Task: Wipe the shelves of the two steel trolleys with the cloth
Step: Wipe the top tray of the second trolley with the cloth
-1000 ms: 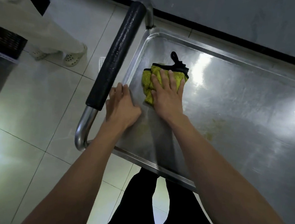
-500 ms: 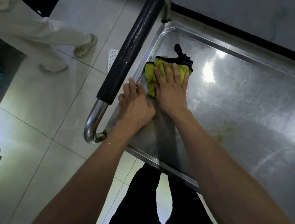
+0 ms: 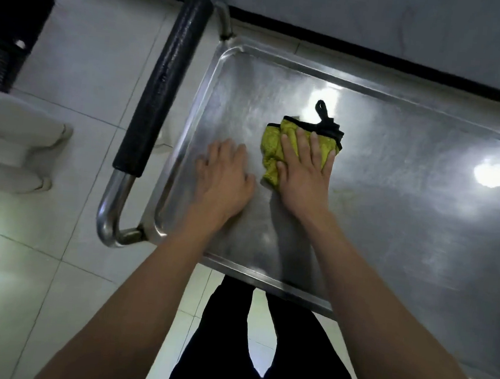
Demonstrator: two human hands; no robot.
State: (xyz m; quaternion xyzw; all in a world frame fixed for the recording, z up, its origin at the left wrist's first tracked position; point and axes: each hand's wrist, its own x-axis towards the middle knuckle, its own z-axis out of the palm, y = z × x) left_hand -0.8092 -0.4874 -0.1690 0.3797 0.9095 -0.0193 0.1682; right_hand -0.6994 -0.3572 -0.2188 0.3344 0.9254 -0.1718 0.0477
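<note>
Right grip flat on cloth, loop pointing away.

Yellow-green cloth with black trim; silver trolley shelf; black handle.

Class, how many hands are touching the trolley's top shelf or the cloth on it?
2. The left hand rests flat on the steel shelf near the handle; the right hand presses the yellow cloth beside it.

Two bare forearms seen from above, left hand and right hand uncovered, no sleeves seen, black trousers worn below
</note>
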